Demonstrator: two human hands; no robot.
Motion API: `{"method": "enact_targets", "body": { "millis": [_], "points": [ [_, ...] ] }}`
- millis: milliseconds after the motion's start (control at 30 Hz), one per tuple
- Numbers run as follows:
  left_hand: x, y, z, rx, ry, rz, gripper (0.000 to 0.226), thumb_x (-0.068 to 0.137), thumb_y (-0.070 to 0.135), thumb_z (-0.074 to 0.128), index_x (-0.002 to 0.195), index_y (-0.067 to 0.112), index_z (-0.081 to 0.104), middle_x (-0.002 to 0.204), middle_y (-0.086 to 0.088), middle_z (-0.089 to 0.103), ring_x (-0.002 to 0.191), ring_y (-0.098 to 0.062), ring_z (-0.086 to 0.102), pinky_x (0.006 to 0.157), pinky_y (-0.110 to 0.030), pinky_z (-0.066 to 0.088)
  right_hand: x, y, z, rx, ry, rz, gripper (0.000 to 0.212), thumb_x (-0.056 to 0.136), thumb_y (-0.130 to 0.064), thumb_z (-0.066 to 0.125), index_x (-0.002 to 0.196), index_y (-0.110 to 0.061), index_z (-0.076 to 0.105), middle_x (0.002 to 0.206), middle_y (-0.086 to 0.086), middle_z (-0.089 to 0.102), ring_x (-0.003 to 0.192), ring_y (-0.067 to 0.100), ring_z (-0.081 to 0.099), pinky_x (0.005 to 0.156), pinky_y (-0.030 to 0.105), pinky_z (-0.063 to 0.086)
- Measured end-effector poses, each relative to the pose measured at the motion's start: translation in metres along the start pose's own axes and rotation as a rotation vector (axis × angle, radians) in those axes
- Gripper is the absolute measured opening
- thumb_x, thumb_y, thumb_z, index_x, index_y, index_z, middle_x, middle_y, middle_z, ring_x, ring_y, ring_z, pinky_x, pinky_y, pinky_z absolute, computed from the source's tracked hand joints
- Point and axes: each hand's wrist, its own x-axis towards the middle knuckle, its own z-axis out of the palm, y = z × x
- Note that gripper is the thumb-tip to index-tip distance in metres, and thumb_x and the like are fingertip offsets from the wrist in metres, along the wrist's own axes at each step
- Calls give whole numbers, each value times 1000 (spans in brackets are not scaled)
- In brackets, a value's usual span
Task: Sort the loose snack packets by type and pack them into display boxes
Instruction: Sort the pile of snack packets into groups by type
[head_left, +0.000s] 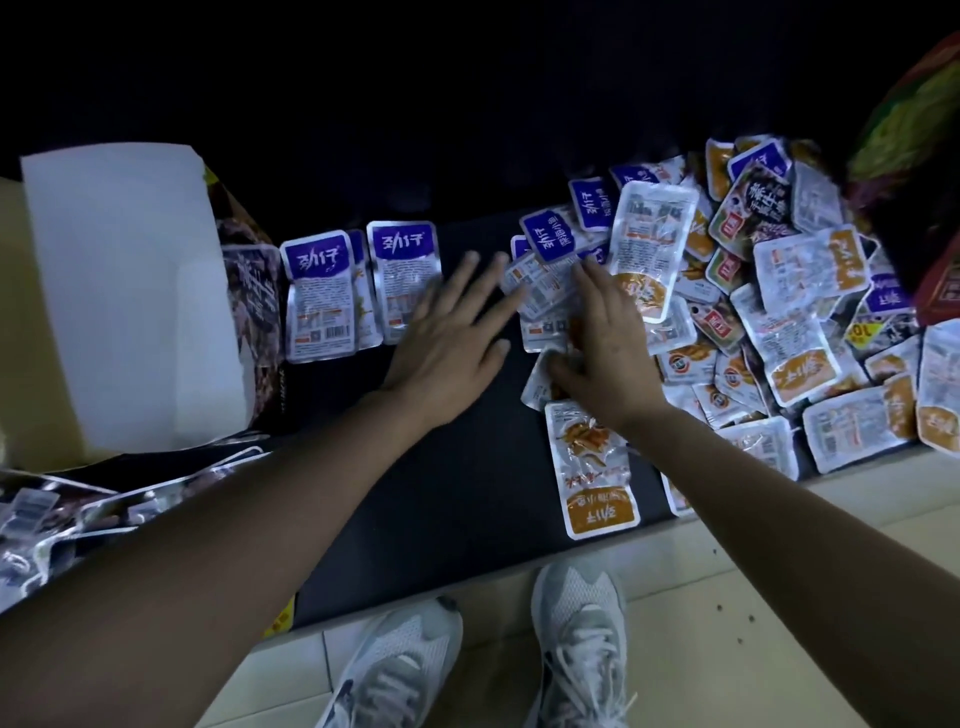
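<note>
The left hand hovers flat, fingers spread, holding nothing; the right hand lies with straight fingers on purple-topped packets at the edge of the mixed pile. Best to slide each one sideways across the dark table towards the sorted purple row beside the open display box, rather than pinching it. The packets are flat, glossy, rounded-corner foil rectangles, likely slippery when stacked.

Purple-topped packets: purple header, white lettering, silver body.
Orange-banded packet: silver, with an orange band.
Red-labelled packets: red badge showing.
Box flap: plain white.
Mat: dark charcoal.
Shoes: white and grey.
Floor: cream tiles.
</note>
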Motion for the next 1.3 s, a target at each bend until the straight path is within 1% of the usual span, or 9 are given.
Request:
{"method": "enact_targets", "body": {
  "millis": [100,300,433,533,733,933,1033,1167,1300],
  "points": [
    [8,11,7,37,-120,43,56,102,42,28,153,34,8,162,4,-5,149,-18,-8,120,-42,-3,-8,11,-4,-42,-10,-31,83,79,-30,68,147,-3,29,155,15,25,143,32,24,118,44,21],
    [-8,0,4,85,127,20,44,90,32,35,122,12,58,128,-16,50,125,-34,43,103,-50,37,-16,29,-22,-120,62,127,64,83,-35,50,142,-11,39,153,10,30,145,27,15,116,48,12],
    [7,21,4,29,29,164,50,98,35,37,147,26,35,160,-7,17,147,-27,11,117,-44,12,-17,20,-17,-110,82,65,53,85,-33,59,133,-13,49,148,10,37,140,29,25,107,46,25],
    [9,17,7,59,-65,85,51,101,38,30,151,32,21,162,-1,2,149,-22,-5,120,-46,5,-19,19,-14,-149,4,-20,56,84,-41,62,133,-16,51,143,10,43,133,29,35,104,42,28],
    [-18,-16,6,183,75,-137,52,96,37,35,146,20,39,157,-12,24,145,-33,17,117,-52,16,-10,16,-16,-75,67,58,42,83,-15,63,125,-13,56,141,13,44,130,34,39,104,49,33],
    [-18,-11,8,269,-29,97,60,96,47,14,151,25,24,160,-7,16,149,-28,6,120,-49,6,-22,4,-18,-41,9,-40,56,80,-36,44,131,-14,51,144,10,42,130,25,36,97,28,18],
    [-24,-18,6,275,-24,-79,66,95,46,9,151,14,26,158,-8,23,149,-27,8,119,-50,8,-36,16,-24,-20,-23,-24,63,79,-41,47,136,-13,47,146,11,40,132,28,34,103,39,22],
    [-33,-2,4,88,72,29,61,95,41,21,147,13,36,157,-8,26,146,-28,19,117,-47,15,-58,21,-24,-40,-64,50,79,78,-51,54,145,-16,34,152,9,28,138,29,26,107,49,22],
    [-10,46,9,-201,11,9,57,96,42,45,146,17,37,139,-7,49,131,-29,39,103,-41,32,-72,25,-19,12,-75,-25,85,79,-32,69,148,-5,28,155,15,25,143,31,23,114,53,26]
  ]
}}
